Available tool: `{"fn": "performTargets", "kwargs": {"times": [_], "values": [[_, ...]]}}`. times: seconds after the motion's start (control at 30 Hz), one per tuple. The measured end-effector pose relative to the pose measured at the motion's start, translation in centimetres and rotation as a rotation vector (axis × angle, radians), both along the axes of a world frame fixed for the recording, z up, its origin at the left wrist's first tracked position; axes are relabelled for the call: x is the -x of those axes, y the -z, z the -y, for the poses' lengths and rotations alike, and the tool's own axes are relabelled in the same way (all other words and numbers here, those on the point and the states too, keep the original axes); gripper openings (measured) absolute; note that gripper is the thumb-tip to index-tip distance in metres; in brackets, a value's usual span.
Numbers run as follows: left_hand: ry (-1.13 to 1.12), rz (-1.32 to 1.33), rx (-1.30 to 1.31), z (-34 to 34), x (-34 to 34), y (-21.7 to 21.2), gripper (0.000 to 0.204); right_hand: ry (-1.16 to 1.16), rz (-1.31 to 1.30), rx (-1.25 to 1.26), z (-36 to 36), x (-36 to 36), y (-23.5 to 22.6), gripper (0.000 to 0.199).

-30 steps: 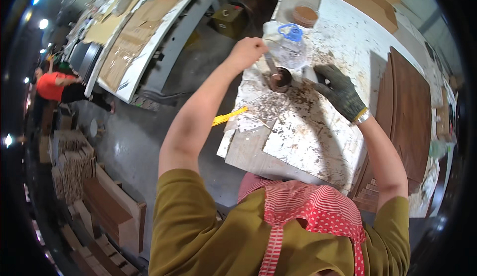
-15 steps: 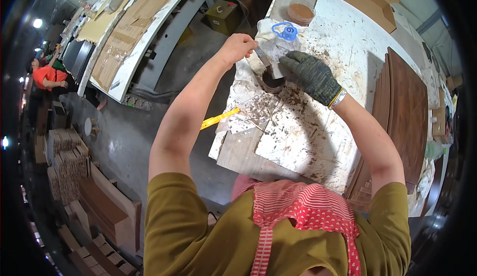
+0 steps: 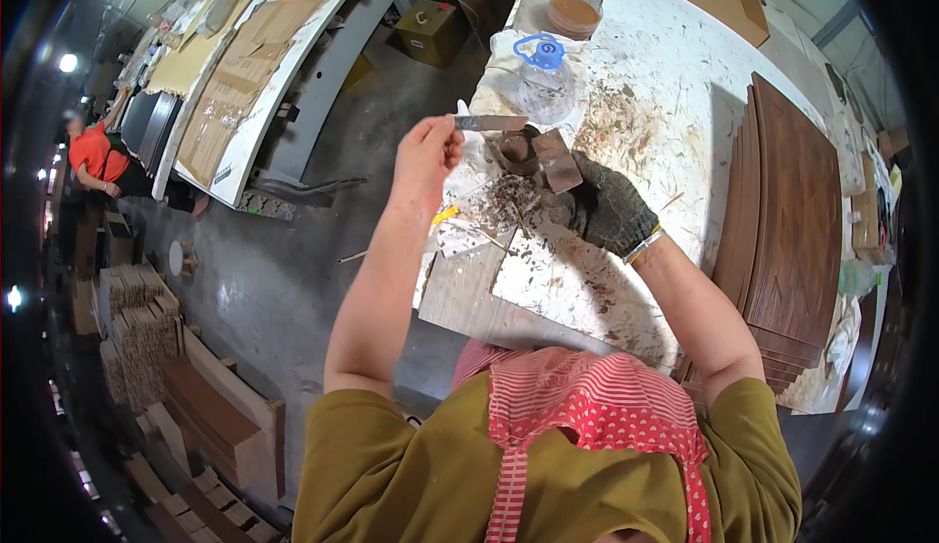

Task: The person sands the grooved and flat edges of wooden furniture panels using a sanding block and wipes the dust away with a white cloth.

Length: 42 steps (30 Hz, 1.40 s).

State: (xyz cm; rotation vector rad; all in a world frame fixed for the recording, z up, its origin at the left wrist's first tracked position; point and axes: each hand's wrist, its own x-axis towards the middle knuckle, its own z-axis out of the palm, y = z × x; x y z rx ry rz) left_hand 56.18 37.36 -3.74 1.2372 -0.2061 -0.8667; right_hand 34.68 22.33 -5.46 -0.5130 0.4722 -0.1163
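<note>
My bare left hand (image 3: 425,159) is closed on one end of a narrow flat spatula (image 3: 494,123), whose brown-smeared tip points right. Below that tip stands a small dark cup (image 3: 516,155) with a brown-stained inside. My right hand (image 3: 618,208), in a dark knitted glove, is closed on a flat rectangular scraper (image 3: 558,161) smeared with brown, beside the cup's right side. The gloved fingertips are partly hidden. Dark crumbs and stains lie around the cup on the white board (image 3: 675,142).
Behind the cup are a clear plastic container with a blue handled cap (image 3: 541,51) and a round tub of brown material (image 3: 573,15). A yellow tool (image 3: 445,215) lies near my left forearm. Brown panels (image 3: 782,220) are stacked at right. A person in orange (image 3: 93,157) is far left.
My left hand has come nearer and left, with the spatula now lying level above the cup. My gloved hand has moved down, turning the scraper's brown face into view beside the cup.
</note>
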Motion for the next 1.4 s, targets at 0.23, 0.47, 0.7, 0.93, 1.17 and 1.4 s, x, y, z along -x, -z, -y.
{"fn": "performTargets", "kwargs": {"times": [0.23,0.47,0.7,0.93,1.17,1.4], "values": [[-0.033,-0.277,0.005,-0.7,5.0,2.9,0.010,0.082,0.070,-0.127,-2.1,-0.4,1.7,0.033],[-0.149,-0.289,0.065,-0.5,6.2,3.9,0.009,0.183,0.046,-0.133,-3.6,-0.2,1.2,0.032],[-0.152,-0.259,0.058,-0.5,7.1,3.7,0.009,0.208,0.047,-0.244,-4.4,-0.6,0.9,0.032],[-0.207,0.247,-0.038,0.2,4.2,4.5,0.014,0.146,0.061,-0.165,-5.1,1.9,-0.4,0.034],[0.117,1.119,-0.389,1.7,3.6,1.6,0.021,0.123,0.159,-0.257,-7.2,9.6,-3.5,0.041],[0.314,1.473,-0.016,6.2,12.8,-3.5,0.037,0.416,0.086,0.225,-9.8,23.9,-5.6,0.037]]}}
